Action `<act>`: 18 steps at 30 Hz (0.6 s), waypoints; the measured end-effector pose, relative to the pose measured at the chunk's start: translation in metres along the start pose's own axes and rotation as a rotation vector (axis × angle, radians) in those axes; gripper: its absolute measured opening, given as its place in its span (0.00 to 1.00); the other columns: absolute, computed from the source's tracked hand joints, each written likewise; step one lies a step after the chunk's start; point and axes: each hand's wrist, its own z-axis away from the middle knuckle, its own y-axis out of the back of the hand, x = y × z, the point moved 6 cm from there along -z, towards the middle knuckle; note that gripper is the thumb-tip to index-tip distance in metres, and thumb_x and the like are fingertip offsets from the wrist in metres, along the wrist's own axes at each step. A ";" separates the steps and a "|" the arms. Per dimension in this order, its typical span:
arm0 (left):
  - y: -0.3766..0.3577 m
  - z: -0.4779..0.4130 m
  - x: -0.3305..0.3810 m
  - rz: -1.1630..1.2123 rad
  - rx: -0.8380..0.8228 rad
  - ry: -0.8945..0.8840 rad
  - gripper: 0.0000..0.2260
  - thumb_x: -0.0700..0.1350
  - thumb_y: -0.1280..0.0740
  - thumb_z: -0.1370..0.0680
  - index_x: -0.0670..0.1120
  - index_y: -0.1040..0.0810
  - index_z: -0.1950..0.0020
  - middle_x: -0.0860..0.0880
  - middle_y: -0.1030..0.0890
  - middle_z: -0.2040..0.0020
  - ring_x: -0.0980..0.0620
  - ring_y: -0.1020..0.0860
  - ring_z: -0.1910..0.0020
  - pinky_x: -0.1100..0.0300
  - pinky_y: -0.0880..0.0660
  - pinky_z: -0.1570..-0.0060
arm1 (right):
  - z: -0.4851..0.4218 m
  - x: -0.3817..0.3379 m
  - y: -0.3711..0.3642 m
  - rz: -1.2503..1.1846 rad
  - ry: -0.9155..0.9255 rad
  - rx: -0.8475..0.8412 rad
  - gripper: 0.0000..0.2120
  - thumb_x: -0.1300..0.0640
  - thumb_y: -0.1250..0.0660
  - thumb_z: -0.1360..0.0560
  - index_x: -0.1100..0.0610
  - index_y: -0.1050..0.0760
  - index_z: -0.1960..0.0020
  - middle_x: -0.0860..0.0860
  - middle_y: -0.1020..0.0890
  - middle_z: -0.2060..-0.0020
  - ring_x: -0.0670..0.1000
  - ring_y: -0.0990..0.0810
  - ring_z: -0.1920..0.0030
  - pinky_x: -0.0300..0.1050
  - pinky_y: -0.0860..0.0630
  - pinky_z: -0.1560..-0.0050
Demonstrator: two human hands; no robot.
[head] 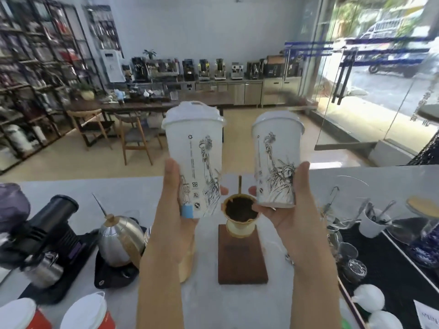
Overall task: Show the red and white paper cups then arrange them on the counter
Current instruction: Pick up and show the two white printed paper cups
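Red cups (88, 312) with white lids sit nearest at about 7 o'clock on the counter (133, 188), closer to the left arm than the right. Up past them, the left hand (177, 207) is wrapped around one white cup (194, 160) and the right hand (285, 205) cradles the other white cup (276, 160), both upright near 12 o'clock above the dripper (240, 214). Guessing they come straight down on either side of it.

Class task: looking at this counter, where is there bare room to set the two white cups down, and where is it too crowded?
Bare counter lies behind the kettle, and between the wooden stand and the glassware. Crowded: the grinder side, the red cups, the right mat.
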 end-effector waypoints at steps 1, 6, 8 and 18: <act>0.001 0.006 -0.007 0.070 0.005 0.030 0.27 0.65 0.46 0.20 0.49 0.22 0.34 0.43 0.16 0.46 0.44 0.17 0.56 0.54 0.20 0.59 | 0.003 0.003 -0.001 -0.013 -0.012 -0.014 0.36 0.35 0.31 0.33 0.57 0.28 0.33 0.59 0.16 0.46 0.58 0.15 0.53 0.49 0.17 0.61; 0.004 0.017 -0.030 0.223 0.034 0.142 0.29 0.65 0.45 0.21 0.44 0.23 0.33 0.36 0.18 0.47 0.43 0.18 0.60 0.52 0.19 0.62 | 0.009 0.010 0.001 -0.036 -0.067 -0.096 0.37 0.41 0.23 0.35 0.57 0.30 0.32 0.59 0.17 0.44 0.62 0.17 0.49 0.50 0.17 0.60; 0.004 0.015 -0.029 0.276 0.049 0.134 0.29 0.64 0.45 0.21 0.44 0.22 0.35 0.36 0.17 0.48 0.44 0.18 0.60 0.52 0.19 0.62 | 0.007 0.009 0.008 -0.045 -0.079 -0.091 0.33 0.43 0.24 0.34 0.55 0.27 0.34 0.59 0.18 0.43 0.66 0.19 0.45 0.50 0.17 0.60; -0.026 0.009 -0.042 0.568 -0.048 0.202 0.32 0.65 0.44 0.21 0.41 0.25 0.32 0.36 0.20 0.47 0.45 0.21 0.64 0.56 0.21 0.67 | 0.002 0.004 0.031 0.015 -0.039 -0.052 0.26 0.41 0.34 0.27 0.55 0.24 0.36 0.59 0.16 0.48 0.59 0.15 0.55 0.51 0.17 0.63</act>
